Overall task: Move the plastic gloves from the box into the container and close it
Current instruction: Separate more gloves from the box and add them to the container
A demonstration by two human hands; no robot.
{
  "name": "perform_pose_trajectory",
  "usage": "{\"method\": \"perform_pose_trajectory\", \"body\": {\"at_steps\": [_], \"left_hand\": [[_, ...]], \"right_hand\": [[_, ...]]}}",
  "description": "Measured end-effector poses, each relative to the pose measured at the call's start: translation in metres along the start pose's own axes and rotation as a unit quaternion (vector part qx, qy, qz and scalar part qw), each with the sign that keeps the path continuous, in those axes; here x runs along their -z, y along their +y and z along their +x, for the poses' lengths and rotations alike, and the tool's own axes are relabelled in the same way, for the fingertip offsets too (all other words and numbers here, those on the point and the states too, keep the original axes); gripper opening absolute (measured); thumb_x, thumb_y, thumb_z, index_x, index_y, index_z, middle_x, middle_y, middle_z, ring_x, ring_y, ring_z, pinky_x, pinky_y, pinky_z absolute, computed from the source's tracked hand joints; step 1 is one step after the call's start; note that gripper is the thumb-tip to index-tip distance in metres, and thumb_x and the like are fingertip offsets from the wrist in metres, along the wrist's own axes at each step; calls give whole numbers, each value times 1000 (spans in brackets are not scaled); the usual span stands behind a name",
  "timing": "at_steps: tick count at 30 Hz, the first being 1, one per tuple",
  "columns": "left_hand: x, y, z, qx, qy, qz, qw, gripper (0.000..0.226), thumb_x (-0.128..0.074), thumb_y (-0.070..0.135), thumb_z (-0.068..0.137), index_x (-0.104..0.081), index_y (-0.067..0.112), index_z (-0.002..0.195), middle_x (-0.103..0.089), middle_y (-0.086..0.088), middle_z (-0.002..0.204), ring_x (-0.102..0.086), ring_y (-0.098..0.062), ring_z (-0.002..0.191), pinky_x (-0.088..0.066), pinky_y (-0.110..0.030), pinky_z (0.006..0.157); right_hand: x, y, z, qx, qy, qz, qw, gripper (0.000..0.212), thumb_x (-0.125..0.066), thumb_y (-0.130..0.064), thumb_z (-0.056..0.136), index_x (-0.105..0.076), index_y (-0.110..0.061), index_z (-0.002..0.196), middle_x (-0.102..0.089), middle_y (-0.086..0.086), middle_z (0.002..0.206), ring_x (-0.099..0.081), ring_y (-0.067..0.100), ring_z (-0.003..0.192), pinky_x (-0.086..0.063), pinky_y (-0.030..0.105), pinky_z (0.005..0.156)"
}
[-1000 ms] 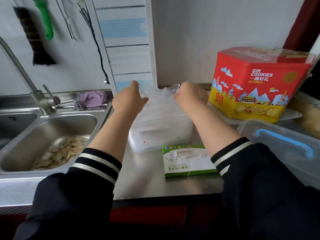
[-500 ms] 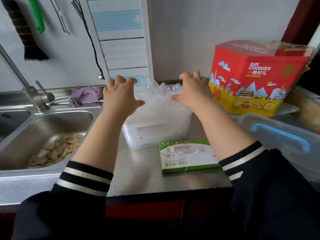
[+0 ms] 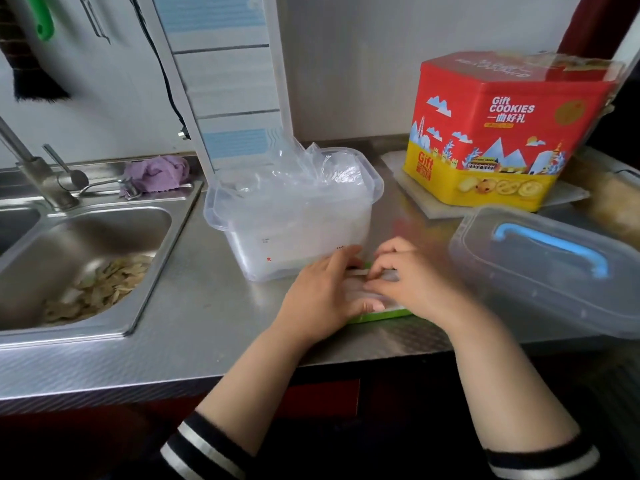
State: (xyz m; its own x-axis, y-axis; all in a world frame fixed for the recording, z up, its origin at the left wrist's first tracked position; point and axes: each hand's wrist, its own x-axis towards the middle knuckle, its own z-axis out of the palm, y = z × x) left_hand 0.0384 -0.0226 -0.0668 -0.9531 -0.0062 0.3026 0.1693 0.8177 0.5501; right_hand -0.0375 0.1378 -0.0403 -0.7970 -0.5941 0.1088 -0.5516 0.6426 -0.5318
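A clear plastic container (image 3: 242, 244) stands open on the steel counter, filled with crumpled plastic gloves (image 3: 294, 181) that rise above its rim. In front of it lies the flat green glove box (image 3: 377, 316), mostly hidden under both hands. My left hand (image 3: 322, 292) rests on the box's left half with its fingers laid over the top. My right hand (image 3: 405, 275) lies on the right half, its fingertips curled at the box's opening, where pale plastic shows. The container's lid (image 3: 540, 271), clear with a blue handle, lies to the right.
A red and yellow cookie tin (image 3: 498, 133) stands at the back right on a flat white sheet. The steel sink (image 3: 86, 258) on the left holds food scraps, with a tap and a purple cloth (image 3: 156, 173) behind it. The counter's front edge runs just below my wrists.
Both hands have left the top of the container and come down toward me onto the green glove box. The gloves stay piled in the container.
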Motion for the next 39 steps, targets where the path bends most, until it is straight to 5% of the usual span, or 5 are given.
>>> {"method": "perform_pose_trajectory", "body": {"at_steps": [7, 22, 28, 31, 39], "left_hand": [[-2, -4, -3, 45, 8, -106, 993, 84, -84, 44, 67, -44, 22, 138, -58, 14, 120, -56, -6, 115, -45, -29, 99], [-4, -5, -4, 53, 19, -113, 992, 92, -85, 49, 64, -36, 31, 140, -61, 16, 120, -55, -4, 112, -44, -27, 95], [-5, -7, -4, 46, 16, -113, 992, 88, -84, 46, 68, -36, 29, 139, -63, 9, 124, -58, -8, 112, -46, -32, 97], [-4, -5, -5, 50, 16, -108, 993, 86, -84, 45, 69, -37, 29, 139, -63, 11, 124, -56, -6, 112, -44, -29, 97], [2, 0, -6, 65, 0, -98, 993, 83, -85, 45, 67, -38, 33, 134, -61, 14, 115, -56, -6, 105, -45, -28, 90]], "right_hand": [[-17, -7, -17, 11, 17, -153, 988, 26, -47, -38, 98, -71, -33, 109, -25, -15, 157, -29, 21, 133, -23, 37, 109], [18, -16, -17, 11, 157, 224, 962, 7, -65, -33, 90, -67, -33, 84, -64, -28, 84, -58, -1, 79, -43, 24, 64], [8, -6, -17, -10, -17, 43, 999, 57, -76, -47, 74, -58, -31, 126, -45, -19, 134, -45, 6, 122, -36, 34, 107], [0, -2, -15, -25, 36, 66, 997, 6, -71, -37, 83, -67, -33, 85, -61, -19, 111, -60, 14, 104, -45, 36, 94], [37, -35, -21, 43, 266, 328, 906, 25, -55, -17, 98, -61, -18, 74, -63, -16, 59, -55, -3, 57, -42, 10, 58]]}}
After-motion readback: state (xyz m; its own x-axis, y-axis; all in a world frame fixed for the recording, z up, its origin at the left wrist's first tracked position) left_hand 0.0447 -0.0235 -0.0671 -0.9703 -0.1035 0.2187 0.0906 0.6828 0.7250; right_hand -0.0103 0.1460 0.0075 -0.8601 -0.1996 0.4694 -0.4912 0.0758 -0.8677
